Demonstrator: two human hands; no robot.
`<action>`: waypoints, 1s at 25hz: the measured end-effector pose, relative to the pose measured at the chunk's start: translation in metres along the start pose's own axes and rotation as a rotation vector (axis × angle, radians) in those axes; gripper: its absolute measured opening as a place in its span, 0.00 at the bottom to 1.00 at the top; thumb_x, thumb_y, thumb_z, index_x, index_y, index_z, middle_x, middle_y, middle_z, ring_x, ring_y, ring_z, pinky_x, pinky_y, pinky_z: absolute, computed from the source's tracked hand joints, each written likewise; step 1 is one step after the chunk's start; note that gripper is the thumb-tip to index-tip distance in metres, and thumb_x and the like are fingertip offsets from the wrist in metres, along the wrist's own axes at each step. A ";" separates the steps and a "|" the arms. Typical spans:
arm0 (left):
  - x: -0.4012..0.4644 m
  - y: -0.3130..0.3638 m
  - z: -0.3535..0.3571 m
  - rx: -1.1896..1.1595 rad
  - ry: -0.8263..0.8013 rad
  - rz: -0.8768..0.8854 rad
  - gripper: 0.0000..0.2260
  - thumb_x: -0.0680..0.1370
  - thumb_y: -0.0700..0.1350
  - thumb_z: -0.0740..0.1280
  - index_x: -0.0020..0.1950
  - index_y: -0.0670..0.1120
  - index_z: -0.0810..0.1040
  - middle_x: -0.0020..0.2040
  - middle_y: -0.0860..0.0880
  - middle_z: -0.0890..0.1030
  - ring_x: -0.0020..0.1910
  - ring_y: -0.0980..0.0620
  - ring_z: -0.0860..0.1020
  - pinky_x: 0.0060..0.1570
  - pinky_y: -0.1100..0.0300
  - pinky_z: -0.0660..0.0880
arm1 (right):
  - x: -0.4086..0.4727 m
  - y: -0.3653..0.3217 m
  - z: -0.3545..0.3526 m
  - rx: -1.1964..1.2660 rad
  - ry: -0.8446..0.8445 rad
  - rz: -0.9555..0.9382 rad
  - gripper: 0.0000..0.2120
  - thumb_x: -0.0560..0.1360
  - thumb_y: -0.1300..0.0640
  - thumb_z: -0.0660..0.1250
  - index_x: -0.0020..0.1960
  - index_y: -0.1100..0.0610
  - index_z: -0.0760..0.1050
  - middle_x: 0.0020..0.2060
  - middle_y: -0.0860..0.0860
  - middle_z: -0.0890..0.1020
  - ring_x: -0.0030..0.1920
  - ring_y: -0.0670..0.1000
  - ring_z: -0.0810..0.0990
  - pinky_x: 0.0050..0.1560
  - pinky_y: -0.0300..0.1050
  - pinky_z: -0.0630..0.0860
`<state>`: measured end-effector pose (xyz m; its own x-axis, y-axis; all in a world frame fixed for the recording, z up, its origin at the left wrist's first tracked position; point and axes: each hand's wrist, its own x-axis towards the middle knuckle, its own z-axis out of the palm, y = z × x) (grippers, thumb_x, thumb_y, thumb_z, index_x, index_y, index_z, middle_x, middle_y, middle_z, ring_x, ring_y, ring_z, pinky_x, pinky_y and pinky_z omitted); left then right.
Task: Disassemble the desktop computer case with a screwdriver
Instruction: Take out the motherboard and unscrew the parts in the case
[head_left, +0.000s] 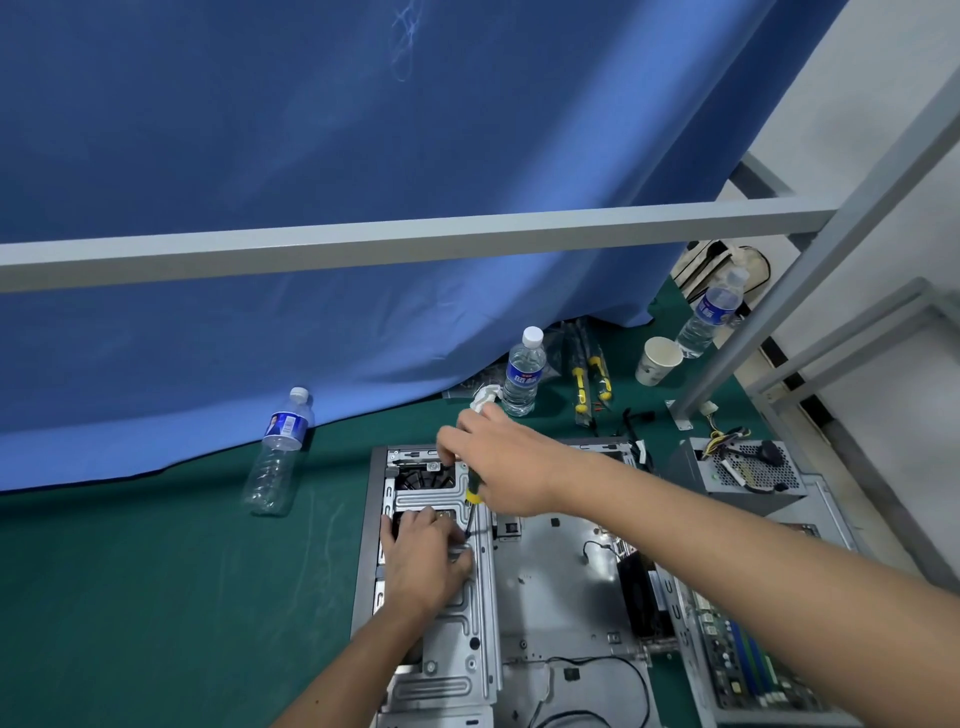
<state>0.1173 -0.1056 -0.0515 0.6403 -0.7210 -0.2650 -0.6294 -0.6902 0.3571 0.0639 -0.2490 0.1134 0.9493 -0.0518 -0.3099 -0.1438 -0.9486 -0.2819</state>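
Note:
The open grey computer case (550, 582) lies flat on the green table. My right hand (498, 467) grips a yellow-and-green screwdriver (472, 493) held upright, its dark tip down on the metal drive bracket (457, 618) at the case's left side. My left hand (423, 558) rests on that bracket just left of the tip, fingers curled down onto the metal. Whether the left hand pinches a screw is hidden.
A power supply (748, 475) with loose cables sits at the case's right; a motherboard (748, 660) lies at the lower right. Three water bottles (523, 371) (278, 452) (709, 314), a paper cup (657, 359) and spare screwdrivers (589, 382) stand behind. A grey frame bar (415, 239) crosses overhead.

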 end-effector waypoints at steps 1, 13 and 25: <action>0.000 0.001 0.001 -0.005 0.013 -0.010 0.10 0.75 0.56 0.66 0.53 0.57 0.81 0.52 0.58 0.74 0.60 0.53 0.70 0.74 0.47 0.50 | -0.001 -0.001 0.000 0.017 -0.027 -0.008 0.17 0.72 0.66 0.64 0.58 0.56 0.67 0.52 0.54 0.68 0.54 0.55 0.66 0.49 0.49 0.70; 0.010 0.014 0.000 0.063 0.028 -0.065 0.06 0.74 0.53 0.64 0.39 0.54 0.78 0.50 0.56 0.77 0.57 0.52 0.71 0.69 0.47 0.58 | -0.001 -0.005 0.005 -0.081 0.023 -0.026 0.12 0.77 0.60 0.63 0.59 0.58 0.67 0.52 0.56 0.69 0.52 0.57 0.69 0.48 0.54 0.72; 0.027 0.024 -0.007 0.291 -0.033 0.058 0.10 0.73 0.52 0.63 0.48 0.49 0.79 0.54 0.51 0.78 0.58 0.49 0.72 0.59 0.50 0.66 | -0.005 0.005 0.003 -0.069 0.096 -0.108 0.12 0.77 0.64 0.62 0.60 0.57 0.70 0.52 0.54 0.72 0.53 0.56 0.71 0.50 0.52 0.71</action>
<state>0.1226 -0.1414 -0.0435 0.5879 -0.7580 -0.2823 -0.7674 -0.6331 0.1017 0.0576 -0.2525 0.1106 0.9811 0.0256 -0.1918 -0.0227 -0.9692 -0.2454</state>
